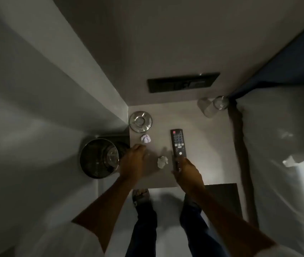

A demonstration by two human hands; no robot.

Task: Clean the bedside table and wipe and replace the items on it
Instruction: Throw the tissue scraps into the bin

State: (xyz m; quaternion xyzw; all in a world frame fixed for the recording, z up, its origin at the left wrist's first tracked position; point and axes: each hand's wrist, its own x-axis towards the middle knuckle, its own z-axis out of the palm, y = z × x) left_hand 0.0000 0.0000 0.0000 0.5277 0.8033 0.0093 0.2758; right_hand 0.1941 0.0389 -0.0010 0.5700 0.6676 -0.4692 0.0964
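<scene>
Right hand (186,169) grips near end of remote (178,145) on tabletop (203,145); left hand (134,160) blurred, fingers loosely curled, empty, beside 2 crumpled tissues (162,161)

No legible text; remote control (178,147) button markings too blurred

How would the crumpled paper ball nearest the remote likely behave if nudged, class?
The crumpled paper ball looks light and would probably skid or tumble easily. Its creased, uneven shape suggests it would squash when pinched and roll only briefly.
</scene>
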